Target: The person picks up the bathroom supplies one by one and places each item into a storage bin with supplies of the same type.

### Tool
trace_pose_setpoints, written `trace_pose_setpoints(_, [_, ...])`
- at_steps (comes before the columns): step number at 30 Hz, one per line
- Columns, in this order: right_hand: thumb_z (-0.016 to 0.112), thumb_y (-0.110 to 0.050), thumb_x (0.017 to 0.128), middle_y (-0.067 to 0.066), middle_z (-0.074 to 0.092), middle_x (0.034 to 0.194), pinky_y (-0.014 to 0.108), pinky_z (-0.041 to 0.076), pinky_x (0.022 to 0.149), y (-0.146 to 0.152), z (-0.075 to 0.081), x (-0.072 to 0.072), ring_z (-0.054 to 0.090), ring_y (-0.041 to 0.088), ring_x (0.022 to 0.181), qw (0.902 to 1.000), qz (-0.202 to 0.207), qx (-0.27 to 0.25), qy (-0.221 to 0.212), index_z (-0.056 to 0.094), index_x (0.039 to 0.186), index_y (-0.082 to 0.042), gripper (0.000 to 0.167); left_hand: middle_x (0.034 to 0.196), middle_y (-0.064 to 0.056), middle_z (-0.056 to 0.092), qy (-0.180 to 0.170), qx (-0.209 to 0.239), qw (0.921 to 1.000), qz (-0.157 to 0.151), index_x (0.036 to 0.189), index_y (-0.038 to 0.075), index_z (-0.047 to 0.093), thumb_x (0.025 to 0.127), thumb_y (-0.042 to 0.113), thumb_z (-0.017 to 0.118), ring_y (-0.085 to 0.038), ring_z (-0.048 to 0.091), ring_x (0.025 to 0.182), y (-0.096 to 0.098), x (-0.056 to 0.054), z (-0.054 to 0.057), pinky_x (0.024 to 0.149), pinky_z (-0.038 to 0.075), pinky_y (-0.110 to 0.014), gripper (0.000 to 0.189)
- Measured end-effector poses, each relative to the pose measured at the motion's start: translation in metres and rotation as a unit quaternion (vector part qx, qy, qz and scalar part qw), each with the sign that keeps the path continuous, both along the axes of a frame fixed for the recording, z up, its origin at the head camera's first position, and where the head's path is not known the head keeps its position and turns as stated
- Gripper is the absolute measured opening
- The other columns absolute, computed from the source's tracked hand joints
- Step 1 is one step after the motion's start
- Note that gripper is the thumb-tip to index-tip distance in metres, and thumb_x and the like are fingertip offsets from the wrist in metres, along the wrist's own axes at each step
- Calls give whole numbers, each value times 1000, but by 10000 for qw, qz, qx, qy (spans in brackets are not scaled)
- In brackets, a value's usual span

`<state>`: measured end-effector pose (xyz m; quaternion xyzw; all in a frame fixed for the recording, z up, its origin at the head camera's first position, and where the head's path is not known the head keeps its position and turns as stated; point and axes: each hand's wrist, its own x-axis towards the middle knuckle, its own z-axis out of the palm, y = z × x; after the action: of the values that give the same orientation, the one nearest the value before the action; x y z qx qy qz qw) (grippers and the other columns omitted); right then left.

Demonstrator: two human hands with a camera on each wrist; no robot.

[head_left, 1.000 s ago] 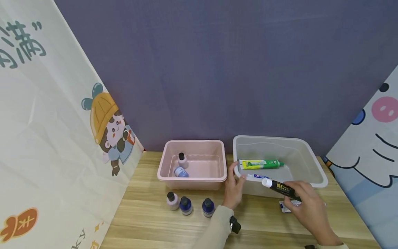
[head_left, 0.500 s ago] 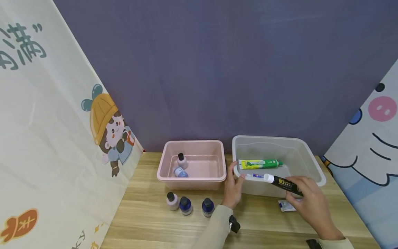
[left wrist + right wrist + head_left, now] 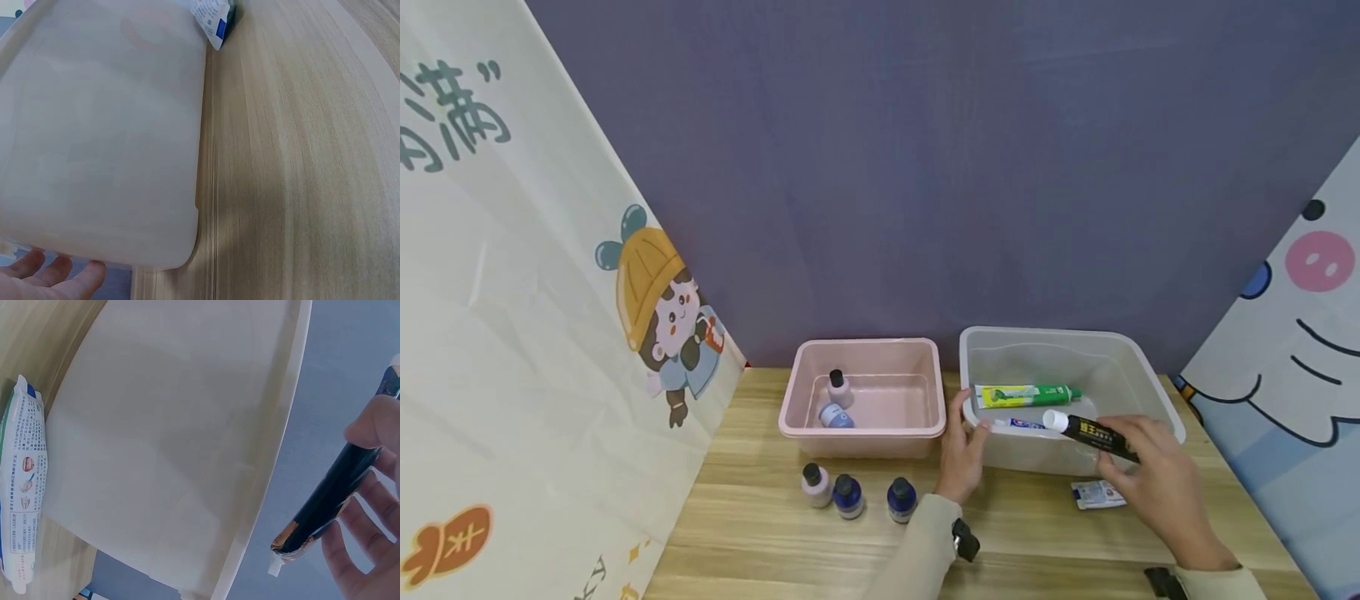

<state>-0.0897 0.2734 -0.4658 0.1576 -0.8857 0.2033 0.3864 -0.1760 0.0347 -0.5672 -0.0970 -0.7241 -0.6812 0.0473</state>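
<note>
My right hand (image 3: 1161, 483) pinches a black toothpaste tube (image 3: 1093, 435) with a white cap, tilted over the front rim of a white plastic bin (image 3: 1037, 454). In the right wrist view the black tube (image 3: 337, 487) lies between thumb and fingers, beyond the bin's rim. My left hand (image 3: 962, 458) grips the bin's front left corner; in the left wrist view its fingertips (image 3: 94, 269) touch the bin's wall. Inside the bin lie a green and yellow toothpaste tube (image 3: 1028, 396) and a white and blue tube (image 3: 1026, 423), partly hidden by the front rim.
A white printed tube (image 3: 1097, 495) lies on the table before the bin. To the left stands a pink bin (image 3: 861, 446) with two small bottles (image 3: 839, 389) inside. A pale bottle (image 3: 816, 485) and two dark blue bottles (image 3: 848, 496) stand in front of it.
My right hand has shifted slightly to the right with the black tube, uncovering more of the white and blue tube and the printed tube on the table. My left hand stays at the corner.
</note>
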Motion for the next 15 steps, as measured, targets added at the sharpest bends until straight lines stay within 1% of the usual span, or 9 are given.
trace_pose_setpoints(2, [70, -9, 63, 13, 71, 103, 11, 32, 92, 1, 0, -1, 58, 31, 94, 10000, 17, -36, 18, 73, 110, -2, 47, 152, 5, 51, 17, -13, 10000, 11, 150, 49, 34, 101, 36, 58, -16, 55, 124, 0, -1, -1, 107, 43, -36, 56])
trace_pose_setpoints(4, [69, -9, 64, 14, 71, 103, 5, 26, 96, 2, 1, -2, 57, 32, 95, 10000, 17, -67, -9, 73, 110, -2, 47, 151, 4, 52, 35, -25, 10000, 23, 150, 49, 34, 101, 36, 59, -18, 56, 122, 0, -1, -1, 105, 44, -35, 56])
trace_pose_setpoints(11, [72, -7, 66, 14, 70, 105, 2, 22, 97, 3, 3, -5, 58, 31, 98, 9997, -131, -22, -221, 73, 110, -3, 45, 153, 4, 50, 7, -10, 10000, 42, 150, 49, 34, 102, 35, 58, -18, 55, 125, 0, -2, -3, 106, 44, -39, 55])
trace_pose_setpoints(15, [73, -5, 65, 14, 70, 106, 2, 21, 98, 3, 4, -7, 58, 32, 98, 9996, -131, -32, -268, 73, 110, -2, 45, 154, 6, 49, 6, 19, 10000, -27, 150, 49, 34, 102, 35, 57, -23, 54, 128, 0, -3, -3, 108, 43, -41, 55])
